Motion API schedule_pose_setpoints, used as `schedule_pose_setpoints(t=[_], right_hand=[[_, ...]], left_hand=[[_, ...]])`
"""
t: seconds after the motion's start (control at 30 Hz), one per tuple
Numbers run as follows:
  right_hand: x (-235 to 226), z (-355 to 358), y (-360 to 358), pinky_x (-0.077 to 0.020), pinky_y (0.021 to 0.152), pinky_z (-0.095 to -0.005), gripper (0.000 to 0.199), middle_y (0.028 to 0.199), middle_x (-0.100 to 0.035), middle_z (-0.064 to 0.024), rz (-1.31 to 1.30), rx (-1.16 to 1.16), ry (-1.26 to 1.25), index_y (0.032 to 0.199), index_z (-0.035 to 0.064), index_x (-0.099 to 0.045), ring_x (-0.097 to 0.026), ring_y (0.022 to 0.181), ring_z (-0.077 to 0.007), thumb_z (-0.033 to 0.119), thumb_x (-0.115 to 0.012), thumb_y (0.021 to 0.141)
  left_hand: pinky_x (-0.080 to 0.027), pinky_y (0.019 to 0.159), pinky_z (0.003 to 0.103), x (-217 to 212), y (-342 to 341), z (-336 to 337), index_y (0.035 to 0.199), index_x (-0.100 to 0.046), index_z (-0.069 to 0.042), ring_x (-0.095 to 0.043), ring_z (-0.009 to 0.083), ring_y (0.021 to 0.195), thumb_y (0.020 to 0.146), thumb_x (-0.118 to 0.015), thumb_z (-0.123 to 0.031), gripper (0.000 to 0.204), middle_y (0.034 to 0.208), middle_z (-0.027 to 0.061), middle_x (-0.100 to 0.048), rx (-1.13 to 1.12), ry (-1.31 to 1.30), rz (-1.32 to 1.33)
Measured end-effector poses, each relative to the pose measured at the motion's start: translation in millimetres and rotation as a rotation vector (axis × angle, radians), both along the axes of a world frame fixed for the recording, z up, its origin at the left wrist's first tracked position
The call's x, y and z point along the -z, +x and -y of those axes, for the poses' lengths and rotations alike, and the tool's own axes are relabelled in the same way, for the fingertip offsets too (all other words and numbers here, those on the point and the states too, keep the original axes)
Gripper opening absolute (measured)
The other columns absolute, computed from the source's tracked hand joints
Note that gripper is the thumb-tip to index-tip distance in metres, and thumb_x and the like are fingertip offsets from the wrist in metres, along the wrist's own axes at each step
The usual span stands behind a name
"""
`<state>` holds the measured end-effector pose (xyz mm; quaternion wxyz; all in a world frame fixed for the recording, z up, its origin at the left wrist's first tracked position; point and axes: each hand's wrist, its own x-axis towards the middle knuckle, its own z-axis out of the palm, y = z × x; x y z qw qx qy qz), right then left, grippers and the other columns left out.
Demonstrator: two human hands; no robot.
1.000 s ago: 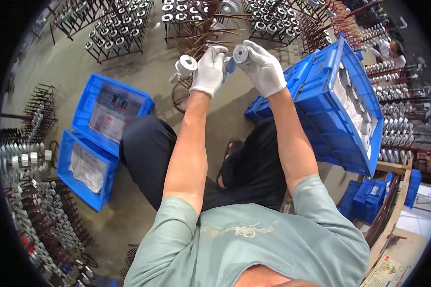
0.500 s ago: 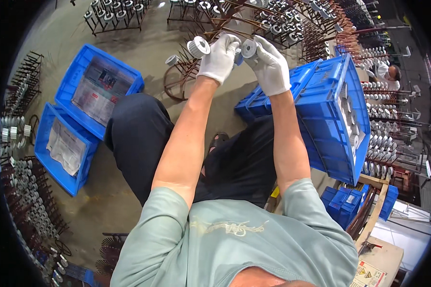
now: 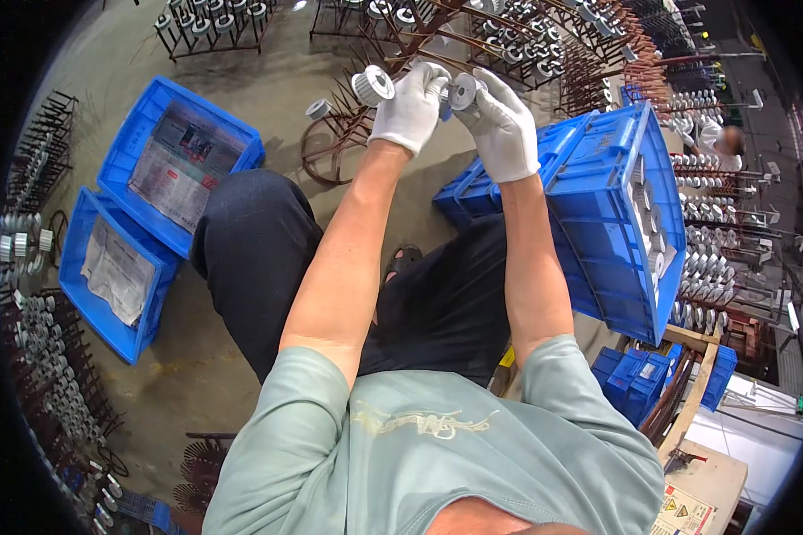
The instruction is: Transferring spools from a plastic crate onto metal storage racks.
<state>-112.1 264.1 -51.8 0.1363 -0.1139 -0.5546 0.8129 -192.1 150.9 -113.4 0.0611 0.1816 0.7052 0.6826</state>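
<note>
White gloves cover both of my hands, held out together ahead of my knees. My right hand (image 3: 506,129) grips a small grey metal pulley (image 3: 463,92) with its round face toward me. My left hand (image 3: 410,111) has its fingers curled against a ridged grey metal part right beside that pulley; the glove hides most of this part. Beside the outer side of the left glove is a larger toothed pulley (image 3: 372,86). Whether that one is held or sits on the rack behind is not clear.
Two blue bins (image 3: 127,174) lined with printed paper stand at the left. Stacked blue crates (image 3: 589,209) with pulleys in the top one are close to my right arm. Rusty racks (image 3: 326,160) with pulleys stand ahead and around. A person (image 3: 718,138) is at the far right.
My hands stay close together at nearly the same place. The pulley in my right hand has turned slightly. The whole view has shifted a little.
</note>
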Motion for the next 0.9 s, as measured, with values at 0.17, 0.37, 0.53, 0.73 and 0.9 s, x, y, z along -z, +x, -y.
schedule_pose_setpoints(t=[0.17, 0.37, 0.53, 0.73, 0.9], right_hand=[[0.6, 0.6, 1.2, -0.0525, 0.092, -0.0327, 0.039, 0.118, -0.063, -0.0178, -0.012, 0.004, 0.005, 0.129, -0.0062, -0.053, -0.063, 0.103, -0.023, 0.003, -0.063, 0.093], [-1.1, 12.2, 3.8, -0.0549, 0.079, -0.0285, 0.048, 0.106, -0.069, -0.0151, 0.027, 0.171, 0.398, 0.125, -0.0059, -0.058, -0.066, 0.087, -0.0196, 0.008, -0.076, 0.082], [-11.4, 26.2, 0.4, -0.055, 0.074, -0.0264, 0.049, 0.101, -0.071, -0.0133, 0.114, 0.207, 0.659, 0.115, -0.0048, -0.066, -0.066, 0.081, -0.0171, 0.011, -0.084, 0.073], [-17.7, 28.6, -1.6, -0.0539, 0.076, -0.0241, 0.045, 0.1, -0.071, -0.0125, 0.1, 0.252, 1.041, 0.114, -0.0046, -0.066, -0.066, 0.084, -0.0154, 0.01, -0.082, 0.075], [-15.0, 19.0, -8.6, -0.0536, 0.076, -0.0262, 0.042, 0.1, -0.072, -0.0121, 0.125, 0.214, 0.909, 0.109, -0.0036, -0.069, -0.066, 0.082, -0.0178, 0.011, -0.082, 0.072]], left_hand=[[-0.051, 0.068, 0.039, 1.4, -1.1, -0.8, 0.103, -0.065, -0.009, -0.066, 0.0271, 0.074, 0.097, -0.055, -0.021, 0.017, 0.087, 0.008, -0.071, -0.003, 0.012, 0.004], [-0.048, 0.072, 0.026, -18.7, 5.3, 5.7, 0.104, -0.063, -0.004, -0.059, 0.0131, 0.077, 0.096, -0.052, -0.01, 0.014, 0.089, 0.0052, -0.067, 0.08, 0.004, 0.142], [-0.047, 0.067, 0.024, -5.8, 0.3, 7.2, 0.103, -0.064, -0.006, -0.056, 0.0101, 0.075, 0.096, -0.053, -0.009, 0.013, 0.088, 0.0024, -0.065, 0.084, 0.071, 0.204], [-0.046, 0.065, 0.025, 14.4, -7.9, -3.1, 0.103, -0.064, -0.006, -0.055, 0.0102, 0.073, 0.095, -0.053, -0.007, 0.014, 0.087, 0.0018, -0.065, 0.072, 0.248, 0.077], [-0.049, 0.07, 0.029, -8.8, -2.2, 5.0, 0.106, -0.062, -0.004, -0.058, 0.015, 0.075, 0.094, -0.05, -0.004, 0.017, 0.091, 0.0059, -0.066, 0.136, 0.219, 0.234]])
